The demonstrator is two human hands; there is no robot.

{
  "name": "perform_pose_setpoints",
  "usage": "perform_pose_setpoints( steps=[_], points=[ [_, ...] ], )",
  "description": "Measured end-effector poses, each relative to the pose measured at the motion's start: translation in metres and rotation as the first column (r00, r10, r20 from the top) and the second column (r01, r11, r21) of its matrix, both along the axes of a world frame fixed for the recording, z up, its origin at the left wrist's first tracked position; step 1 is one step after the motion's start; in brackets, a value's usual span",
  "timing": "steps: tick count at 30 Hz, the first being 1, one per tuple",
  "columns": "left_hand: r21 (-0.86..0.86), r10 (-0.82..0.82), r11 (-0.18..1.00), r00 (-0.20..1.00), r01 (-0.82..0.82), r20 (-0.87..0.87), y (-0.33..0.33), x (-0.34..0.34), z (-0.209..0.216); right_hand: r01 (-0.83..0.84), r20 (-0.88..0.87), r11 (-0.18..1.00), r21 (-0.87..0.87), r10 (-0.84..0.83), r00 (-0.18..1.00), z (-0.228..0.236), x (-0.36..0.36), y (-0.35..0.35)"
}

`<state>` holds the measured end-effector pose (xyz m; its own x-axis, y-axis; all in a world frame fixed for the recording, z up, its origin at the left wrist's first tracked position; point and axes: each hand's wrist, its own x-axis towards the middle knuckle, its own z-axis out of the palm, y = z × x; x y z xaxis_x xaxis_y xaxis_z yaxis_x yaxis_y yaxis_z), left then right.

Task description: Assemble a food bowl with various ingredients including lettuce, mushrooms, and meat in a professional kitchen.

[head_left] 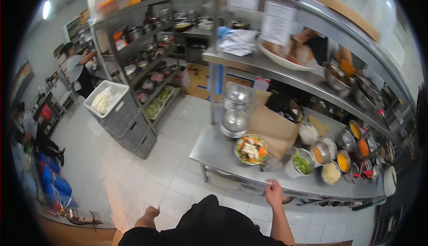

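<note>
My left hand (150, 212) hangs low over the tiled floor to the left of my body, its fingers curled together. Something tiny may be between its fingertips, too small to name. My right hand (273, 192) is by the front edge of the steel counter (205, 150), with fingers bent inward; what they pinch, if anything, cannot be made out. Closest to it on the counter are a salad bowl (251, 149) with greens, shredded carrot and pale sliced pieces, a crumpled greyish cloth (273, 165), and a container of chopped greens (302, 163).
Stacked metal bowls (235, 121) and brown paper (272, 130) lie behind the salad. Several ingredient bowls (331, 173) line the counter's right. An overhead shelf (249, 61) holds pans and cloths. Grey crates (133, 132) stand left; two people (80, 70) are farther off.
</note>
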<state>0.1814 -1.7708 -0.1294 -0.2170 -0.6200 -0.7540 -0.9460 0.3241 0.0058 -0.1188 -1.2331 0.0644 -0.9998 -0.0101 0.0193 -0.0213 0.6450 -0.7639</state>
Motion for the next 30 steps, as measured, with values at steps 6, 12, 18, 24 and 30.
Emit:
perform_pose_setpoints(
  steps=[6, 12, 18, 24, 30],
  points=[
    [0.096, 0.216, 0.975, 0.954, -0.200, -0.208, -0.101, 0.018, -0.023, -0.034, -0.189, 0.993, 0.117, 0.056, 0.980, 0.048, -0.168, -0.173],
    [0.410, 0.432, 0.877, 0.781, -0.249, -0.451, -0.122, -0.064, -0.011, 0.252, -0.263, 0.958, 0.138, -0.210, 0.942, 0.070, -0.334, -0.258],
    [0.349, 0.340, 0.917, 0.834, -0.193, -0.434, -0.204, -0.135, 0.004, 0.197, 0.090, 0.903, 0.381, -0.248, 0.965, 0.065, -0.427, -0.290],
    [0.044, -0.025, 0.998, 0.938, 0.042, -0.345, -0.334, -0.218, -0.002, 0.285, -0.155, 0.773, 0.567, -0.240, 0.958, 0.028, -0.475, -0.292],
    [-0.036, -0.314, 0.948, 0.916, 0.315, -0.249, -0.437, -0.364, 0.011, 0.283, -0.530, 0.793, 0.539, 0.058, 0.846, -0.021, -0.486, -0.200]
  ],
)
